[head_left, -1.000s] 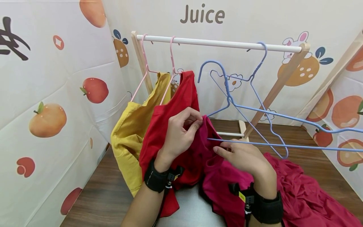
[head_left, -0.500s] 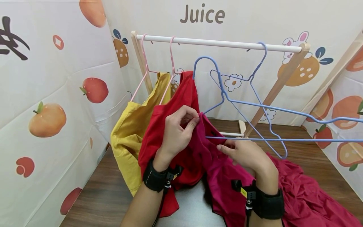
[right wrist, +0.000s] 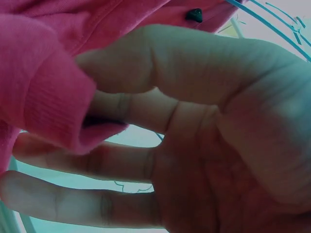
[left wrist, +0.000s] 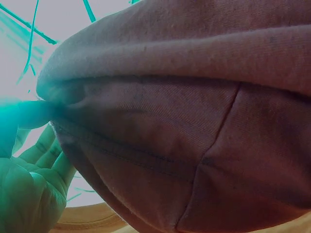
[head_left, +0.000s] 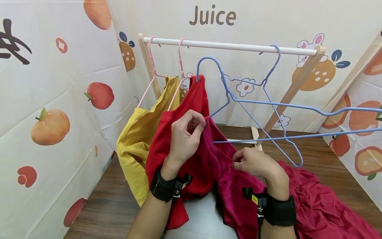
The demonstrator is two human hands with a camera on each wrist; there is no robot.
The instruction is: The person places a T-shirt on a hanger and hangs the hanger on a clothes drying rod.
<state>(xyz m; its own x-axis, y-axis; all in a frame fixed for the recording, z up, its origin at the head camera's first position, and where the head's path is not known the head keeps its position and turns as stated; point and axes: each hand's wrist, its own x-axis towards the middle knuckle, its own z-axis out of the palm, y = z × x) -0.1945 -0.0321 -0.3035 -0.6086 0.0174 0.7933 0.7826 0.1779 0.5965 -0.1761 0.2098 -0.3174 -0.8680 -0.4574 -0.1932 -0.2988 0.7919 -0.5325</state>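
Observation:
My left hand (head_left: pixel 185 136) pinches the top edge of a magenta garment (head_left: pixel 219 162), with thumb and fingertips together. One end of a blue clothes hanger (head_left: pixel 225 88) reaches inside that garment near those fingertips; its other arm runs off the right side of the head view. Below the hanger's lower bar, my right hand (head_left: pixel 255 161) holds another part of the cloth. In the right wrist view, its thumb and forefinger pinch a pink-looking fold (right wrist: pixel 48 87) while the other fingers extend; a small dark button (right wrist: pixel 194 15) shows nearby. Cloth (left wrist: pixel 146 136) fills most of the left wrist view.
A wooden rack with a white rail (head_left: pixel 232 45) stands behind. Yellow (head_left: pixel 134 142) and red (head_left: pixel 167 152) garments hang from pink hangers at left. A second blue hanger (head_left: pixel 270 71) hangs at right. Crumpled crimson cloth (head_left: pixel 322 196) lies on the wooden table (head_left: pixel 101 199).
The blue hanger has shifted left and slightly up, its lower bar rising on the right. My left hand has moved slightly left with the magenta cloth. My right fingers now sit farther below the bar.

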